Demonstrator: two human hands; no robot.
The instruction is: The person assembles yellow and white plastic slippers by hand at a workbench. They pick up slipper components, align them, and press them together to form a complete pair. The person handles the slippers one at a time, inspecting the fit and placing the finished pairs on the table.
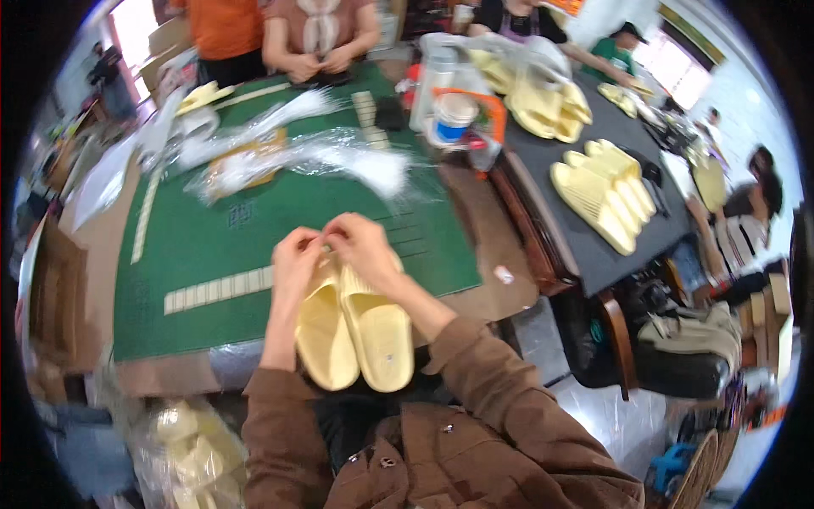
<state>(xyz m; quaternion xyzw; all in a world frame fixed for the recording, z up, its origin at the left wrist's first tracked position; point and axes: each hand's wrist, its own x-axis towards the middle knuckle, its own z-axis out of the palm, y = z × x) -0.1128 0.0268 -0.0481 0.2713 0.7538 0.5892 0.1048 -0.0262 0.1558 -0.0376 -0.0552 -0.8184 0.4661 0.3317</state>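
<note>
A pair of pale yellow slippers point(383, 343) lies side by side at the near edge of the green mat point(203, 246), heels toward me. Over their toe end, my left hand point(296, 261) and my right hand point(363, 246) meet with fingertips pinched together. Whatever sits between the fingers is too small and blurred to make out. My right wrist crosses above the right slipper's strap. A strip of pale rectangular labels point(219, 289) lies on the mat left of my left hand. Beyond my hands rest bundles of thin white strands point(373, 168) in clear plastic.
Ahead on the right stand a tub with a blue band point(454, 117) and an orange basket point(493, 114). More yellow slippers point(604, 195) lie on the dark table point(585, 263). Bagged slippers point(191, 450) sit low at my left. A black chair point(678, 360) stands right. Several people work around the tables.
</note>
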